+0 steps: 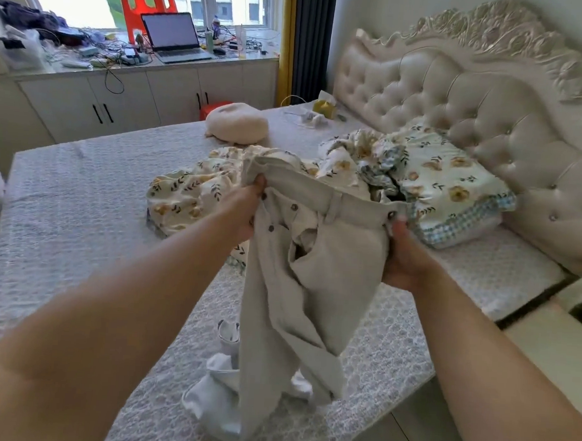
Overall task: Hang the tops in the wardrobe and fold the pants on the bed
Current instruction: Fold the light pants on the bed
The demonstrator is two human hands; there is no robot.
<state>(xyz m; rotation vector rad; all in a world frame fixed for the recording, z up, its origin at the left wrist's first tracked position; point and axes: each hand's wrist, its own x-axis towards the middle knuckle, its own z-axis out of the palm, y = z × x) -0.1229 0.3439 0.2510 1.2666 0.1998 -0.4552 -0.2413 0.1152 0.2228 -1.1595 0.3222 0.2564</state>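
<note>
Beige pants [310,272] hang by the waistband, gripped by the left hand [246,210] and right hand [405,258] above the near bed [79,207]; legs trail onto a white garment [214,399]. Floral bedding [422,170] lies beyond.

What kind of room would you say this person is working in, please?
Most likely a home bedroom: a large bed with a tufted, carved headboard, a floral quilt bunched on it, and a cluttered window counter with a laptop.
</note>
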